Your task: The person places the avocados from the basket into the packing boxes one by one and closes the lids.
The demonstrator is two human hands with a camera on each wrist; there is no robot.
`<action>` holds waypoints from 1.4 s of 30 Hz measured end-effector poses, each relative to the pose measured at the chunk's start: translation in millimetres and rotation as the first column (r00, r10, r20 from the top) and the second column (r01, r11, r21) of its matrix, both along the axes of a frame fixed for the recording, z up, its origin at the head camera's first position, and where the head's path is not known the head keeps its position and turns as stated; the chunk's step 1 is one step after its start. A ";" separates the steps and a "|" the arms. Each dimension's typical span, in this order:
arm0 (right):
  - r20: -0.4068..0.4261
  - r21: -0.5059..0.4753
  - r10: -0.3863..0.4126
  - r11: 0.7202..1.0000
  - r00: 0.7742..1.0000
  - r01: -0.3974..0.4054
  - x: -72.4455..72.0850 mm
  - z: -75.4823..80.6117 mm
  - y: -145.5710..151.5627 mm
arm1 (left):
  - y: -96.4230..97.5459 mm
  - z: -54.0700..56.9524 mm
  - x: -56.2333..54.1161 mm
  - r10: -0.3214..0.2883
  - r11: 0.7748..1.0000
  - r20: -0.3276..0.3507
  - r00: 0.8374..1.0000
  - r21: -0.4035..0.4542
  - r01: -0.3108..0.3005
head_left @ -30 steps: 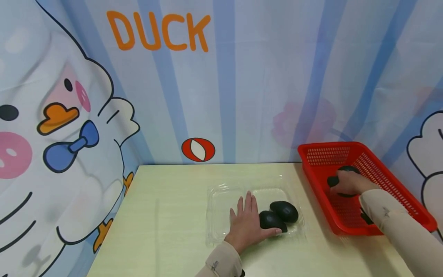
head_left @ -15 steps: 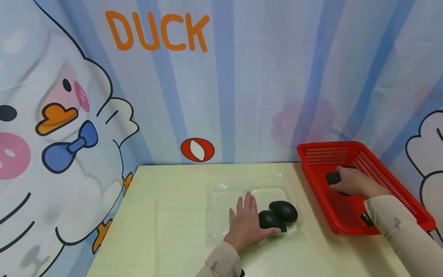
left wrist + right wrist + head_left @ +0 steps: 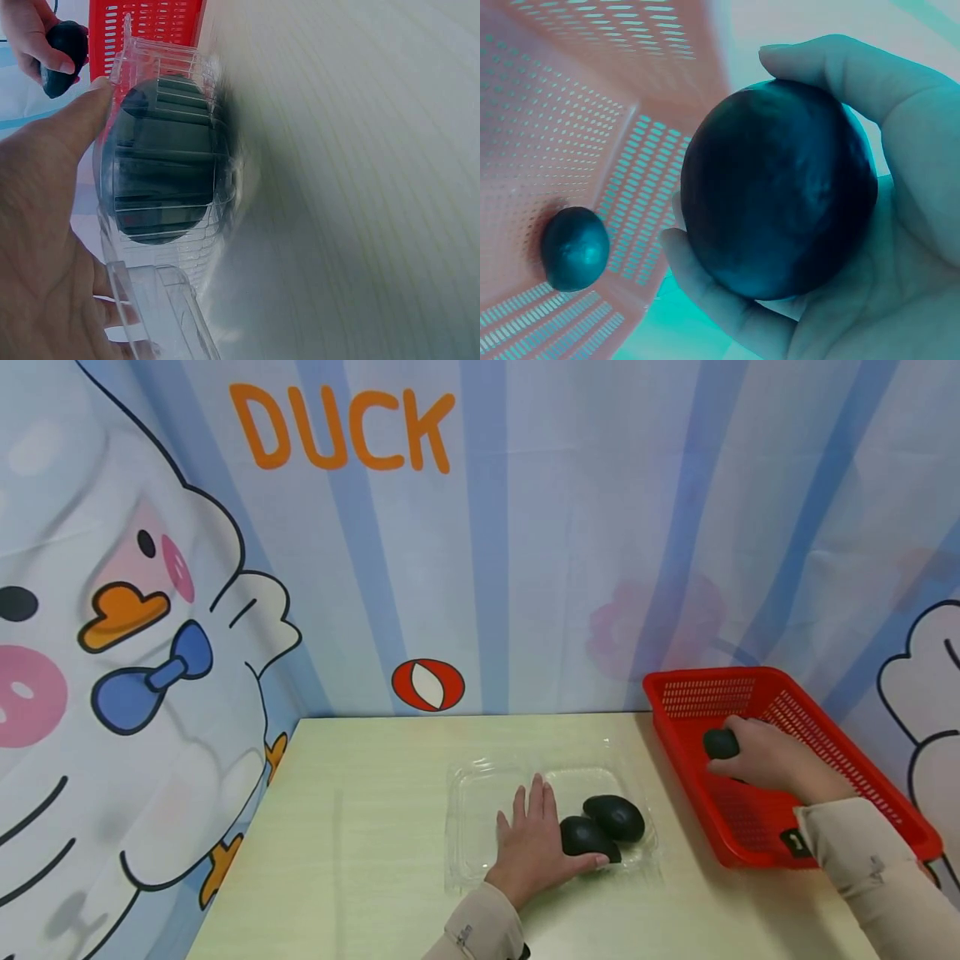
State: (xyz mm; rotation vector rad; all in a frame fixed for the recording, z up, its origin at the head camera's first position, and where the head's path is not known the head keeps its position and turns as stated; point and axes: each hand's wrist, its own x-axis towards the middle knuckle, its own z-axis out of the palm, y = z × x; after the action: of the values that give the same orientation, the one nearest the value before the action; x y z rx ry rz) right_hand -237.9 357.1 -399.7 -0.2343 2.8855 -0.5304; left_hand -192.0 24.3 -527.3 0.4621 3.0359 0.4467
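My right hand [image 3: 772, 762] grips a dark green avocado [image 3: 722, 744] over the red basket [image 3: 738, 827]; the right wrist view shows fingers and thumb curled round this avocado [image 3: 780, 187]. Another avocado [image 3: 575, 249] lies at the bottom of the basket, mostly hidden behind the hand in the head view. A clear plastic clamshell box [image 3: 480, 777] lies open on the table, with two avocados, the nearer [image 3: 589, 838] and the farther [image 3: 615, 817], side by side in its right half. My left hand [image 3: 531, 847] rests on the box with fingers straight and thumb along the near avocado.
The pale wooden table [image 3: 390, 827] runs back to a printed duck curtain [image 3: 555, 568]. The basket stands at the table's right side, its perforated walls rising around the right hand. A dark strap [image 3: 795, 842] shows at the right wrist.
The right hand has drawn slightly up and toward me with the avocado in its grip. The left hand, the box and its two avocados have stayed in place.
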 end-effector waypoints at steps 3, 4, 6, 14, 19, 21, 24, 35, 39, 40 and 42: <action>-0.021 -0.008 0.004 1.000 1.000 -0.004 4.4 4.1 -5.7 | -0.3 0.1 -0.8 -0.001 1.000 0.007 1.000 0.001 0.001; -0.022 -0.013 0.005 1.000 1.000 -0.005 5.9 5.6 -8.1 | -0.3 0.0 -0.8 -0.002 1.000 0.007 1.000 0.007 0.002; -0.024 -0.017 0.009 1.000 1.000 -0.009 8.6 8.5 -12.9 | -0.4 -0.3 -1.1 -0.002 1.000 0.016 1.000 0.014 0.002; -0.053 -0.008 0.011 1.000 0.999 -0.011 13.2 15.1 -33.4 | -0.5 -0.6 -1.8 0.000 1.000 0.024 1.000 0.021 -0.001; -0.075 -0.011 0.035 0.999 0.997 -0.036 14.5 15.4 -44.5 | -0.6 0.5 -0.6 0.000 1.000 0.020 1.000 0.019 -0.001; -0.093 -0.007 0.042 0.999 0.995 -0.043 14.6 15.5 -49.6 | -0.7 0.9 -0.5 -0.001 1.000 0.024 1.000 0.019 0.001; -0.118 -0.006 0.043 0.999 0.992 -0.044 14.9 15.2 -58.0 | -0.9 1.9 0.0 -0.003 1.000 0.024 1.000 0.021 0.003; -0.135 -0.012 0.068 0.997 0.989 -0.070 15.4 11.5 -84.4 | -0.2 4.1 0.2 0.001 1.000 0.034 0.999 0.012 -0.002; -0.126 -0.019 0.076 0.997 0.989 -0.079 16.1 9.8 -94.4 | 0.8 3.1 0.0 0.005 1.000 0.039 0.999 0.006 -0.006; -0.122 -0.021 0.075 0.997 0.990 -0.078 16.2 9.4 -97.1 | 1.0 2.9 -0.1 0.007 1.000 0.037 0.999 0.005 -0.007; -0.116 -0.022 0.075 0.997 0.990 -0.078 16.5 8.3 -102.8 | 1.3 2.4 -0.3 0.008 1.000 0.036 0.999 0.002 -0.008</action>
State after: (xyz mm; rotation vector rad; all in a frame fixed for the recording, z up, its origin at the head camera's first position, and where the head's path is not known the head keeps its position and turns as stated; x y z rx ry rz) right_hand -221.4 254.4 -391.4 -0.3898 2.9678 -0.5590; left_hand -192.3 25.6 -524.9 0.4370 3.0040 0.4532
